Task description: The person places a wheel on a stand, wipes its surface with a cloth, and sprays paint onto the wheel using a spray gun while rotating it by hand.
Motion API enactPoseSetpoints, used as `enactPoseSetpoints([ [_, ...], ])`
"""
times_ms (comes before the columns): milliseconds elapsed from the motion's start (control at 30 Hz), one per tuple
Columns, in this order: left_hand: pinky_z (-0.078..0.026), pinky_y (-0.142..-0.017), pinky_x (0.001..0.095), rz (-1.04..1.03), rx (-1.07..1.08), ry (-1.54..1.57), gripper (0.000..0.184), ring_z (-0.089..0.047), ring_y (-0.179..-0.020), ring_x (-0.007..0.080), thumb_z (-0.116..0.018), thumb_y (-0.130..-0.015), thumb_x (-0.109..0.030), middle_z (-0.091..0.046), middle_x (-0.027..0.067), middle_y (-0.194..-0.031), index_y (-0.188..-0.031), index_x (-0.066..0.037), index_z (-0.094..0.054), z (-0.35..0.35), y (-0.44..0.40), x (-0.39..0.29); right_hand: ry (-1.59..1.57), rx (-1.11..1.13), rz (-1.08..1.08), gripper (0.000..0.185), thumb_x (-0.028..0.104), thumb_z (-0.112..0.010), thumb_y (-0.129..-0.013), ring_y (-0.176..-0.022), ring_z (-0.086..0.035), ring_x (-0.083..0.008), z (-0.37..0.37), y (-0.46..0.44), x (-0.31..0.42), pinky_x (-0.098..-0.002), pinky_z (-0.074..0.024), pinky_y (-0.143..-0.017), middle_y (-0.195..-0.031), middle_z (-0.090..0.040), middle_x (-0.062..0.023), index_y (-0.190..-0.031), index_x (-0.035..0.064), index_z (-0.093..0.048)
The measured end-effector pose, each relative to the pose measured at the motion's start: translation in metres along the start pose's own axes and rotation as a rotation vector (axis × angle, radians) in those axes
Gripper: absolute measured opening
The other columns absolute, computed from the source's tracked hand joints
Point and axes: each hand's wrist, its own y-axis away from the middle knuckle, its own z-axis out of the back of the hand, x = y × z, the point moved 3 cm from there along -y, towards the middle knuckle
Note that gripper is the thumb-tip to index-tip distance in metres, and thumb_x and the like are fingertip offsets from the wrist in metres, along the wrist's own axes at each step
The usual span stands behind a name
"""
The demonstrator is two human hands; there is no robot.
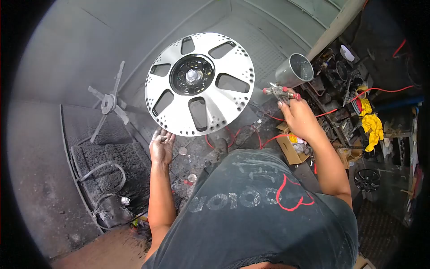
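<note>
Big round silver metal wheel w/ black hub ctr & six slots [199, 83] was up in front of the torso, slightly L of ctr in view, w/ an open-topped grey metal cylinder [286, 74] off to its R. L hand [162, 147], palm up, was at the wheel's lower-L edge, fingers loosely apart & part-curled, tips right by the rim, tho couldn't tell if they touched. R hand [299, 117] was closed round a small metal spray gun w/ red knobs [281, 91], held nr the cylinder & apart from the wheel.
</note>
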Motion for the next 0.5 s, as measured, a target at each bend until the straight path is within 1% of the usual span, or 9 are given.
enactPoseSetpoints([
  [33, -0.035, -0.114, 0.0516, -0.004, 0.032, -0.021, 0.07, -0.041, -0.138, 0.0411, -0.036, -0.084, 0.004, -0.033, 0.0276, -0.153, -0.151, 0.009, -0.015, 0.002, -0.005, -0.001, 0.018, 0.062, -0.025, 0.025, 0.012, -0.055, -0.098, -0.079, -0.061, -0.0442, -0.001, 0.001, 0.002, -0.0457, -0.0475, -0.07, -0.094, -0.064, -0.0273, -0.087, -0.0103, -0.059],
  [100, -0.037, -0.112, 0.0512, -0.032, 0.017, -0.052, 0.068, -0.045, -0.134, 0.0378, -0.036, -0.084, 0.003, -0.039, 0.0248, -0.149, -0.149, 0.009, -0.019, 0.006, -0.016, -0.012, -0.058, 0.15, -0.138, 0.023, 0.012, -0.054, -0.099, -0.066, -0.062, -0.0306, 0.01, 0.0, 0.014, -0.0396, -0.0486, -0.064, -0.087, -0.067, -0.0212, -0.094, -0.0094, -0.061],
  [167, -0.039, -0.109, 0.0502, -0.062, 0.064, -0.099, 0.065, -0.047, -0.133, 0.0343, -0.037, -0.084, 0.003, -0.044, 0.0233, -0.144, -0.146, 0.011, -0.024, 0.005, -0.025, -0.025, -0.346, 0.063, -0.161, 0.022, 0.012, -0.054, -0.1, -0.058, -0.058, -0.0178, 0.02, -0.002, 0.023, -0.0361, -0.0469, -0.059, -0.074, -0.064, -0.0133, -0.099, -0.0081, -0.063],
  [200, -0.041, -0.108, 0.0474, -0.05, 0.022, -0.118, 0.059, -0.052, -0.127, 0.0296, -0.039, -0.083, 0.003, -0.05, 0.0196, -0.137, -0.141, 0.011, -0.031, -0.001, -0.022, -0.03, -0.324, -0.01, -0.139, 0.023, 0.013, -0.053, -0.1, -0.057, -0.056, -0.0145, 0.016, -0.006, 0.012, -0.0368, -0.0458, -0.057, -0.063, -0.06, -0.0082, -0.102, -0.0073, -0.064],
  [233, -0.041, -0.108, 0.0474, -0.046, 0.029, -0.128, 0.059, -0.052, -0.127, 0.0296, -0.039, -0.083, 0.003, -0.05, 0.0196, -0.137, -0.141, 0.011, -0.031, -0.003, -0.017, -0.027, -0.258, -0.04, -0.162, 0.024, 0.014, -0.053, -0.1, -0.056, -0.056, -0.0194, 0.025, -0.012, 0.018, -0.0388, -0.0445, -0.057, -0.063, -0.058, -0.0114, -0.093, -0.0071, -0.063],
  [300, -0.045, -0.104, 0.0444, 0.101, 0.09, -0.142, 0.051, -0.057, -0.116, 0.0265, -0.041, -0.083, 0.005, -0.055, 0.0153, -0.127, -0.134, 0.008, -0.041, -0.012, -0.002, -0.009, 0.07, -0.132, -0.151, 0.024, 0.015, -0.053, -0.099, -0.074, -0.063, -0.0427, 0.013, -0.025, -0.027, -0.0481, -0.0489, -0.069, -0.082, -0.063, -0.0274, -0.097, -0.0083, -0.061],
  [367, -0.045, -0.105, 0.0457, 0.075, 0.031, -0.224, 0.041, -0.057, -0.114, 0.0261, -0.042, -0.077, 0.005, -0.058, 0.0124, -0.114, -0.116, 0.004, -0.051, -0.051, 0.035, 0.009, 0.038, -0.137, -0.179, 0.028, 0.017, -0.053, -0.099, -0.078, -0.061, -0.0466, 0.009, -0.025, -0.034, -0.0504, -0.0475, -0.071, -0.082, -0.062, -0.0297, -0.094, -0.0092, -0.06],
  [433, -0.046, -0.104, 0.0456, 0.079, 0.033, -0.216, 0.043, -0.057, -0.114, 0.0254, -0.044, -0.076, 0.005, -0.057, 0.0124, -0.115, -0.118, 0.003, -0.05, -0.074, 0.062, 0.035, 0.004, -0.133, -0.191, 0.032, 0.02, -0.054, -0.1, -0.081, -0.059, -0.0504, 0.003, -0.025, -0.034, -0.0526, -0.0461, -0.072, -0.082, -0.061, -0.0319, -0.09, -0.01, -0.059],
  [500, -0.045, -0.105, 0.0447, 0.18, 0.258, -0.372, 0.055, -0.056, -0.12, 0.0269, -0.044, -0.076, 0.006, -0.056, 0.0145, -0.127, -0.13, 0.003, -0.047, -0.077, 0.08, 0.065, -0.133, -0.214, -0.105, 0.039, 0.02, -0.056, -0.098, -0.058, -0.054, -0.0376, -0.002, -0.017, -0.027, -0.0458, -0.0414, -0.058, -0.062, -0.054, -0.022, -0.07, -0.0058, -0.053],
])
